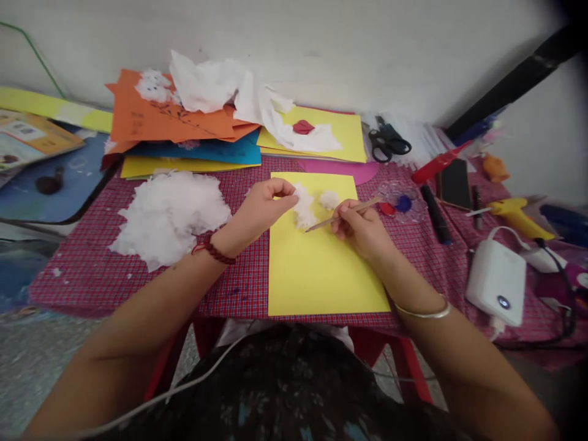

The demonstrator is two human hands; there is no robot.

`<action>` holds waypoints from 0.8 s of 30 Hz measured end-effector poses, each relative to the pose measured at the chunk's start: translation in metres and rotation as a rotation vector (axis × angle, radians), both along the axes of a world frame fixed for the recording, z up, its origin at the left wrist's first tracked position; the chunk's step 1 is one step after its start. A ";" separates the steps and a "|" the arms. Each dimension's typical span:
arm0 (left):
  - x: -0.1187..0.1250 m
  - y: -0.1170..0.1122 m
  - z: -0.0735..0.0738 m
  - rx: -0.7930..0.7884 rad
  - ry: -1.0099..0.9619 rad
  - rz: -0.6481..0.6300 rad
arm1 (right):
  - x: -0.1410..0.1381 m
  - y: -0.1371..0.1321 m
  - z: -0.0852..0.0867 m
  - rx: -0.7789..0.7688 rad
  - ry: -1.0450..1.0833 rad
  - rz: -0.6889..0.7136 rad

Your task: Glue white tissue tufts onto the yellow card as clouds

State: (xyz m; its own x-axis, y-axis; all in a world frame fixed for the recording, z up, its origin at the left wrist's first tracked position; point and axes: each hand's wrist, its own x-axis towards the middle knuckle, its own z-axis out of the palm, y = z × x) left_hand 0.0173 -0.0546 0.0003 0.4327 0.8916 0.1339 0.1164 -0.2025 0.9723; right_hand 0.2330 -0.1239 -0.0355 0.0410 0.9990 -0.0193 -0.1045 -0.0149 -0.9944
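Note:
A yellow sheet [316, 269] lies before me on the checked cloth. My left hand [269, 205] is closed in a pinch at the edge of a white fluffy piece [304, 209], which looks like torn tissue or cotton. In my right hand [362, 226] is a thin brown stick [321, 224], perhaps a brush, held like a pen. Its lower tip points at the bottom of that fluffy piece. Beyond it, a smaller white tuft [329, 199] rests on the sheet. Left of the sheet spreads a heap of white fluffy pieces [174, 214].
Stacked coloured papers [174, 125] and crumpled tissue [211, 82] line the wall. Black scissors [388, 142], a clear palette with red and blue paint [402, 202], a dark marker [436, 214], a yellow glue gun [519, 217] and a white power bank [496, 278] are on the right.

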 end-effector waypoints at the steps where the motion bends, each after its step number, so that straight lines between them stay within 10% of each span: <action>1: -0.002 -0.001 -0.003 -0.013 0.006 0.007 | 0.000 0.001 -0.001 0.007 -0.006 0.000; 18: -0.012 -0.004 -0.011 0.086 0.455 -0.388 | -0.004 0.005 0.003 -0.029 0.029 -0.135; 24: 0.003 -0.005 -0.022 0.210 0.461 -0.265 | -0.005 0.007 0.004 -0.065 0.031 -0.151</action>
State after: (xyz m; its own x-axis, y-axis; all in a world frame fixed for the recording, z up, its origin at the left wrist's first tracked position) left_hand 0.0205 -0.0596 -0.0220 0.6934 0.7193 0.0415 0.4378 -0.4663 0.7687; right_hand 0.2283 -0.1172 -0.0315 0.1887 0.9782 -0.0868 -0.1411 -0.0605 -0.9881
